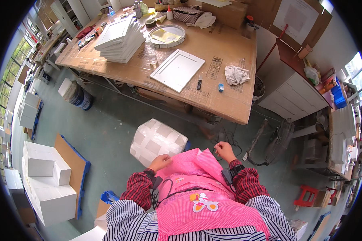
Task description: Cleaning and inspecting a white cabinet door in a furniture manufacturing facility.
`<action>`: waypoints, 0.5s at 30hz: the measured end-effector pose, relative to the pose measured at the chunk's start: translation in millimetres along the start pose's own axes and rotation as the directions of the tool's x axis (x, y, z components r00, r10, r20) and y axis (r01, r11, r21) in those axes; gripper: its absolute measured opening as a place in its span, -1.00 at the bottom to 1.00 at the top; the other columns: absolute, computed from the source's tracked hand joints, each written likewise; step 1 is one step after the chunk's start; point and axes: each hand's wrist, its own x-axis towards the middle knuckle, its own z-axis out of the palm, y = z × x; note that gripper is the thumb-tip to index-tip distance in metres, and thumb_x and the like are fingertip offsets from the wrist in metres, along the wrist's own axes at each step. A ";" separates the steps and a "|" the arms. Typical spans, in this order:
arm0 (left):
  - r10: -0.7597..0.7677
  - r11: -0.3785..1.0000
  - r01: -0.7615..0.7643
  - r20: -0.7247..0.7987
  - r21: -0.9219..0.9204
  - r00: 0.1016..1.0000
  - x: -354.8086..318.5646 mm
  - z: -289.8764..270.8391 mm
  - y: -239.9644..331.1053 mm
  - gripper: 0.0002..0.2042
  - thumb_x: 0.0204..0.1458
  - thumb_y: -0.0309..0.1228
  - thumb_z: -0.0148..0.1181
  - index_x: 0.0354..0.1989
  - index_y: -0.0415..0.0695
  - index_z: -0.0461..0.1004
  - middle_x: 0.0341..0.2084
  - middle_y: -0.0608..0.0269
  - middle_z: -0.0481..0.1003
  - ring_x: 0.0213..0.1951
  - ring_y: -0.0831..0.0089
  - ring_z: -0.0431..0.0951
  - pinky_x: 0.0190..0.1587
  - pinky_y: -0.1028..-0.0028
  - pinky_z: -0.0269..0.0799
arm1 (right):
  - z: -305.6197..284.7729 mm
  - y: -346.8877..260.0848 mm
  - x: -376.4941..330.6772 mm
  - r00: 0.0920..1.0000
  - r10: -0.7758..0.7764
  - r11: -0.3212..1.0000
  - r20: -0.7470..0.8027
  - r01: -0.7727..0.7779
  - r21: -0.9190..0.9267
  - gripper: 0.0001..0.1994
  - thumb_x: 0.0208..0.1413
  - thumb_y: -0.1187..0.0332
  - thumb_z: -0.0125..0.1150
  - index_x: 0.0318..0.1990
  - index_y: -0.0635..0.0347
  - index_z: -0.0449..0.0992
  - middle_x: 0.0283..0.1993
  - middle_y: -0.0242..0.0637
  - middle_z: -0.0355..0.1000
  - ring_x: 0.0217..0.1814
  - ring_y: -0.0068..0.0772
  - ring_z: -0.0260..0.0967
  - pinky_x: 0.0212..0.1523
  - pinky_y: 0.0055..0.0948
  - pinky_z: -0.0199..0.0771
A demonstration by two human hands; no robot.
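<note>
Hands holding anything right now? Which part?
Both hands pinch the pink apron: left hand and right hand each grip its lifted front edge, at opposite sides.

Colours and patterns noted.
Apron (197, 176) pink check; sleeves (138, 188) red-black plaid; shirt (128, 223) navy-white striped; tabletop (229, 44) brown cardboard; floor (104, 124) grey-green.

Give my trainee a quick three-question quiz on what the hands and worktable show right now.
1. True or false: both hands pinch the pink apron's lifted edge.
2. Which lies nearest the white rag on the cardboard-covered table: A) round tray, B) small blue item, C) panel stack?
3. What sits on the floor just beyond the hands?

Key:
1. True: left hand and right hand hold the pink apron.
2. B: small blue item by the white rag on the table.
3. A white wrapped bundle.
</note>
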 end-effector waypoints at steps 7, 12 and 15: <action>-0.167 0.973 0.057 0.513 0.224 0.842 65.5 14.3 67.4 -0.24 0.24 0.24 -0.01 0.43 -0.08 0.27 0.34 0.01 0.34 0.38 0.19 0.28 0.43 0.30 0.10 | -52.0 -85.4 156.0 0.924 -0.358 0.933 -0.135 0.349 -0.090 -0.78 0.18 0.28 0.20 -0.27 0.27 0.63 -0.42 -0.06 0.58 -0.30 -0.01 0.58 -0.22 -0.13 0.52; -0.163 0.980 0.194 0.388 -0.042 0.907 78.4 16.3 92.3 -0.19 0.32 0.21 -0.16 0.56 -0.11 -0.09 0.52 0.06 0.01 0.51 0.23 0.00 0.51 0.33 -0.12 | -55.0 -136.3 238.2 0.852 -0.513 0.830 -0.101 0.463 -0.310 -0.75 0.18 0.23 0.21 -0.19 0.24 0.62 -0.25 0.00 0.58 -0.19 0.07 0.57 -0.15 -0.07 0.53; -0.083 0.987 0.124 0.335 -0.102 0.939 71.6 10.7 95.1 -0.24 0.37 0.11 -0.14 0.57 -0.10 -0.13 0.52 0.09 0.01 0.50 0.27 0.01 0.51 0.34 -0.11 | -42.5 -173.2 272.7 0.859 -0.494 0.792 -0.130 0.384 -0.474 -0.68 0.16 0.15 0.25 -0.12 0.23 0.57 -0.14 0.01 0.55 -0.14 0.09 0.57 -0.13 -0.04 0.56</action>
